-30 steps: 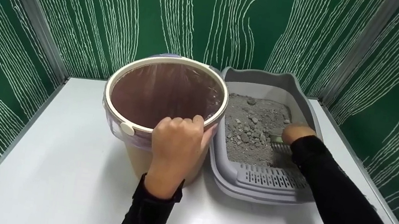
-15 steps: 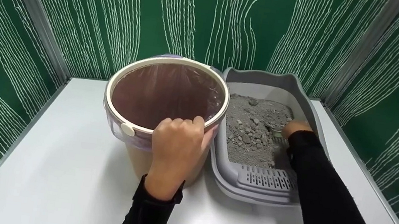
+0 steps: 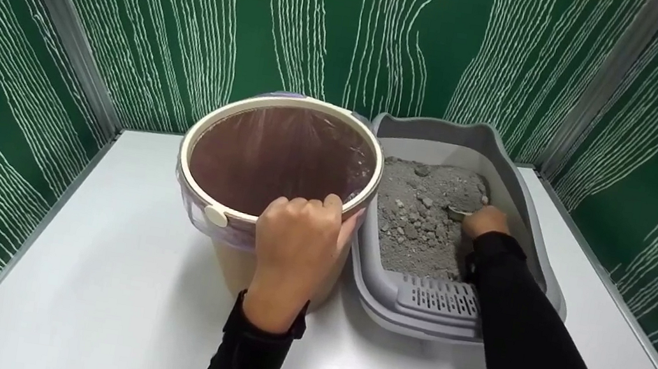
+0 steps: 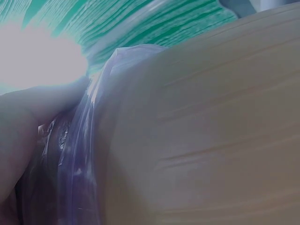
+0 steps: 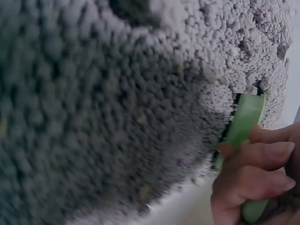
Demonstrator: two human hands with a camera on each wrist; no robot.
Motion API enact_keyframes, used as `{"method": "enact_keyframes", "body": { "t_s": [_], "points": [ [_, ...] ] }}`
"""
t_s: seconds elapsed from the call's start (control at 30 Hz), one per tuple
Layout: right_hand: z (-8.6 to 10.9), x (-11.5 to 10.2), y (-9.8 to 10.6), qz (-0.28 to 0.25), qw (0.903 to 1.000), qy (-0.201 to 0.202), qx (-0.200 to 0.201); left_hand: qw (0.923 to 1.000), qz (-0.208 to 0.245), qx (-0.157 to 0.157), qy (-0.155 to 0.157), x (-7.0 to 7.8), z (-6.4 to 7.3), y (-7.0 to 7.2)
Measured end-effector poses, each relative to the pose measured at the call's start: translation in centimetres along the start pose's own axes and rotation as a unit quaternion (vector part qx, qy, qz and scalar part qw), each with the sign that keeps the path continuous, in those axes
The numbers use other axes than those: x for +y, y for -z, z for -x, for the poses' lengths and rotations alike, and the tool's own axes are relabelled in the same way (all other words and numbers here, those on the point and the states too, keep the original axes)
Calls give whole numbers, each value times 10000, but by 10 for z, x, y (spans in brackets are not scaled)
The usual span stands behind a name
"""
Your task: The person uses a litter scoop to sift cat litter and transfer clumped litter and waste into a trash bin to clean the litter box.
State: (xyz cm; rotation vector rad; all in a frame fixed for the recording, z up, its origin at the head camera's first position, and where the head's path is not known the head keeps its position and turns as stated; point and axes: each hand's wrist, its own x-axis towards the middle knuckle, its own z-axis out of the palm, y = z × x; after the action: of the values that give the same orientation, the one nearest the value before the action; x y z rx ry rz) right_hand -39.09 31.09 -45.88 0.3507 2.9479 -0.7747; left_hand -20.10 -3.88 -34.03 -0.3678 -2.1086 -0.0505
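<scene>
My left hand grips the near-right rim of a trash bin, fingers curled over the edge. A clear plastic bag lines the bin and is folded down outside its rim. In the right half of the head view sits a grey litter box holding grey cat litter, with clumps heaped near the middle. Inside it, by the right wall, my right hand holds the handle of a green litter scoop. Most of the scoop's head is hidden in the litter.
The bin and litter box stand side by side on a white table. Green walls with white wavy lines rise behind and at both sides. A slotted step spans the litter box's near end.
My right hand has moved slightly, and the scoop's slotted head, visible a second ago, is now sunk in the litter. The left hand keeps its grip on the bin's rim.
</scene>
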Motion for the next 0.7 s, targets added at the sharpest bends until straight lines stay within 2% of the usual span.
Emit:
{"method": "enact_keyframes", "body": {
  "t_s": [0.17, 0.4, 0.7],
  "points": [
    [-7, 8, -5, -418, 9987, -298, -15, 10000, 13, -74, 9, 0, 0, 0],
    [-7, 13, -7, -636, 9950, -637, 438, 9997, 60, -222, 16, 1, -1, -1],
    [-11, 9, -7, -795, 9920, -631, 752, 9996, 53, -250, 78, -1, 0, 0]
  ]
}}
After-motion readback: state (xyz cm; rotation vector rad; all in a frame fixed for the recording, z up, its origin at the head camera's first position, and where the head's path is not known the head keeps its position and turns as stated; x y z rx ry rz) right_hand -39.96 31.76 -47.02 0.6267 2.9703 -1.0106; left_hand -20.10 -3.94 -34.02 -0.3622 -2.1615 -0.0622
